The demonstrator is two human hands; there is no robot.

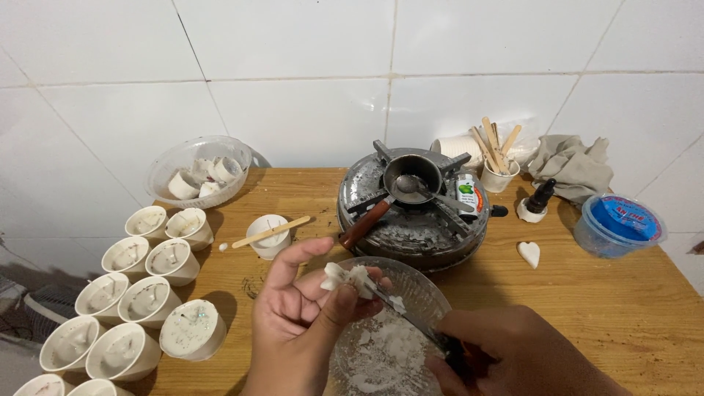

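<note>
My left hand [301, 315] pinches a small white lump of wax [346, 277] between thumb and fingers, above a clear glass bowl [424, 292] holding white shavings. My right hand [513, 352] grips a knife [403, 312] by its dark handle. The blade tip rests against the wax lump. Both hands are at the bottom middle of the head view, over the wooden table [587, 293].
Several white cups of wax [139, 301] stand at the left, and a clear bowl with cups [199, 170] behind. A small stove [414, 213] carries a dark pot with a spoon. A cup with a wooden stick [268, 235], a cup of sticks [497, 165], a dropper bottle [535, 202], a white heart [529, 253], a blue tub [617, 224] and a cloth [572, 165] lie around.
</note>
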